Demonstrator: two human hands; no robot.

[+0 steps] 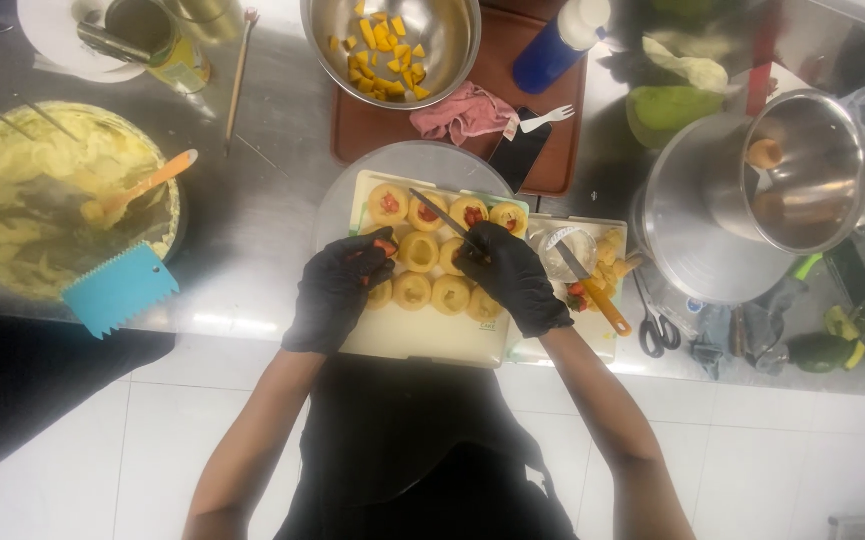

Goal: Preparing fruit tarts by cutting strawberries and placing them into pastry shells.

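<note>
Pastry shells (pixel 430 262), small, round and pale yellow, lie in rows on a white rectangular board (pixel 422 335) that sits at the near edge of the steel counter (pixel 252 210), partly over a round clear plate (pixel 352 190). Each shell is ring-shaped with a hollow middle; the four in the far row hold a red filling, while those nearer the person look unfilled. The left hand (pixel 340 288), in a black glove, rests on the left end of the rows with its fingers curled around something red, though how tightly they close cannot be told. The right hand (pixel 512 275), also gloved in black, is closed around a thin dark-handled utensil (pixel 442 215) whose tip points up and left over the far row of shells.

Just right of the board a second white tray (pixel 592 330) carries a knife with an orange handle (pixel 592 290) and scraps of fruit. Scissors (pixel 655 325) lie beside it. Beyond the board stands a metal bowl of yellow fruit cubes (pixel 392 40) on a brown tray (pixel 542 150), with a pink cloth (pixel 462 110) and a white plastic fork (pixel 544 118). To the left a large bowl of pale cream (pixel 52 200) holds an orange spatula (pixel 142 185), with a blue toothed scraper (pixel 120 288) at its near rim. A large steel pot (pixel 742 190) lies tilted to the right.
</note>
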